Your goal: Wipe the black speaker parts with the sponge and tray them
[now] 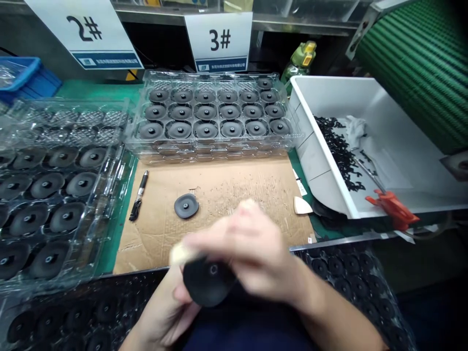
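My left hand [170, 312] is closed around the edge of a round, dished black plastic part [208, 282], with a small raised hub in its middle. Over the part's upper rim lies my right hand [256, 248], smeared by motion; whether its fingers grip anything is unclear. Something cream-coloured, perhaps a finger cover, shows blurred at the part's upper left. A similar black part [186, 206] rests hub up on the cardboard sheet [157, 243], beyond my hands. To its left lies a black pen [139, 195].
Clear trays of black parts stand at the back [215, 144] and left [98, 234]. More trayed parts [351, 278] sit below the table edge. On the right, a white bin [321, 170] holds small black pieces and a red-handled tool [393, 209]. A green roll [413, 73] overhangs it.
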Demonstrator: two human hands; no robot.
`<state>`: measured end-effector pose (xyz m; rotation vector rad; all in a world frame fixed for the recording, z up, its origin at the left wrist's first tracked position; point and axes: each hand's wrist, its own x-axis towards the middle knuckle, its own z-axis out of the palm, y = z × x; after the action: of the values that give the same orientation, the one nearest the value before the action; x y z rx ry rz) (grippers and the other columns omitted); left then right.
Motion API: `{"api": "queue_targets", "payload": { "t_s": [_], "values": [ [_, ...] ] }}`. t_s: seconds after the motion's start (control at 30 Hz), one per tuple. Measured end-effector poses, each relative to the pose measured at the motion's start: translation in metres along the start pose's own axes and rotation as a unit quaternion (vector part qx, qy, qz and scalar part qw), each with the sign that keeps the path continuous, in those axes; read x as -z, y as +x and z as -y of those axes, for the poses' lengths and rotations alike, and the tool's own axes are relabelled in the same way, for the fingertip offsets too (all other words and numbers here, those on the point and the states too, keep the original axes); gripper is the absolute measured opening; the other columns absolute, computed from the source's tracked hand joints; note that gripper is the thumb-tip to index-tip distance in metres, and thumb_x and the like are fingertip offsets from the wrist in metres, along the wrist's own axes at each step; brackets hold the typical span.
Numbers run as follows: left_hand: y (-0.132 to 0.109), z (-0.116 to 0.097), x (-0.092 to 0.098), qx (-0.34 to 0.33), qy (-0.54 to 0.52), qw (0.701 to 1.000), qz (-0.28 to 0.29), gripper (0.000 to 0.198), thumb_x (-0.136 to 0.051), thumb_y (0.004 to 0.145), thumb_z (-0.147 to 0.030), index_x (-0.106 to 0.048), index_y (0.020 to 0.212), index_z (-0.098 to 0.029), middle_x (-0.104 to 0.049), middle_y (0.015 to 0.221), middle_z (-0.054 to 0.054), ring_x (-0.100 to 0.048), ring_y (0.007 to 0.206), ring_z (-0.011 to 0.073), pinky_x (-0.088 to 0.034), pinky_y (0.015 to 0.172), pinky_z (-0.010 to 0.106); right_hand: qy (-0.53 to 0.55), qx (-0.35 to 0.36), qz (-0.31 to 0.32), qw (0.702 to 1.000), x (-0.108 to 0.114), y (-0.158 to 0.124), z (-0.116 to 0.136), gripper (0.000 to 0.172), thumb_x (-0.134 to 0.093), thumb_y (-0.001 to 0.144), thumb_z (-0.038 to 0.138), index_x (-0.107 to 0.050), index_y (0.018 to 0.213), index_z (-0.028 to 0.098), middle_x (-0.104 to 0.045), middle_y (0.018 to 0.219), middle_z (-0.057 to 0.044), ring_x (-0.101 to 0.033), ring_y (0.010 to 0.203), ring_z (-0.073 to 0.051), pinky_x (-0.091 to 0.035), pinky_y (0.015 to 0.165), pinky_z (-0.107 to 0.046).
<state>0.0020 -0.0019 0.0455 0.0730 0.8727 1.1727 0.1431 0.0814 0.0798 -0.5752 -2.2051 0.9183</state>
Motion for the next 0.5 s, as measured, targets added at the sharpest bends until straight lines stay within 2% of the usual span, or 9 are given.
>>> {"api": "queue_targets", "payload": {
  "t_s": [0.07,0.1,0.17,0.23,0.37,0.5],
  "values": [
    [-0.003,-0.003,-0.001,0.019,-0.017,0.999,0.036,0.052,-0.08,0.054,-0.032,-0.066,0.103,-0.021,-0.07,0.101,0.006,-0.064,0.095,0.029,-0.051,0.082,0.033,0.022,-0.159,-0.045,0.986,0.001,-0.007,-0.025,0.026,-0.045,0.09,0.019,-0.057,0.113,0.023,-0.065,0.102,0.0,-0.058,0.085,-0.012,-0.043,0.075,-0.026],
    [-0.004,-0.004,-0.001,0.03,-0.032,0.997,0.056,0.052,-0.079,0.056,-0.031,-0.065,0.105,-0.023,-0.068,0.105,0.006,-0.064,0.096,0.0292,-0.052,0.082,0.034,0.017,-0.226,-0.044,0.973,0.0,-0.013,-0.038,0.026,-0.047,0.089,0.019,-0.057,0.113,0.023,-0.064,0.103,0.0,-0.059,0.086,-0.012,-0.046,0.074,-0.025],
    [-0.006,-0.007,0.001,0.044,-0.056,0.994,0.081,0.054,-0.079,0.057,-0.03,-0.062,0.109,-0.027,-0.066,0.111,0.006,-0.062,0.099,0.0302,-0.052,0.083,0.035,-0.009,-0.296,0.001,0.955,-0.007,-0.029,-0.063,0.027,-0.05,0.086,0.019,-0.059,0.111,0.025,-0.065,0.1,0.0,-0.06,0.085,-0.013,-0.049,0.072,-0.026],
    [-0.006,-0.008,0.005,0.047,-0.067,0.993,0.085,0.056,-0.078,0.056,-0.03,-0.061,0.109,-0.032,-0.066,0.112,0.005,-0.061,0.101,0.031,-0.052,0.082,0.035,-0.053,-0.306,0.025,0.95,-0.022,-0.049,-0.08,0.032,-0.049,0.085,0.017,-0.058,0.114,0.024,-0.063,0.102,-0.004,-0.06,0.088,-0.017,-0.05,0.077,-0.033],
    [-0.003,-0.009,0.01,0.052,-0.079,0.992,0.079,0.051,-0.076,0.059,-0.032,-0.061,0.107,-0.034,-0.065,0.113,0.004,-0.06,0.103,0.0312,-0.053,0.081,0.035,-0.127,-0.311,-0.033,0.941,-0.059,-0.087,-0.088,0.038,-0.045,0.086,0.017,-0.053,0.123,0.019,-0.048,0.12,-0.013,-0.048,0.109,-0.027,-0.041,0.09,-0.049],
    [0.0,-0.009,0.013,0.04,-0.08,0.995,0.042,0.055,-0.074,0.059,-0.034,-0.059,0.111,-0.031,-0.062,0.119,0.007,-0.057,0.106,0.032,-0.053,0.083,0.037,-0.146,-0.301,-0.054,0.941,-0.072,-0.096,-0.09,0.044,-0.053,0.082,0.022,-0.049,0.126,0.023,-0.045,0.124,-0.013,-0.045,0.112,-0.031,-0.041,0.089,-0.052]
  ]
}}
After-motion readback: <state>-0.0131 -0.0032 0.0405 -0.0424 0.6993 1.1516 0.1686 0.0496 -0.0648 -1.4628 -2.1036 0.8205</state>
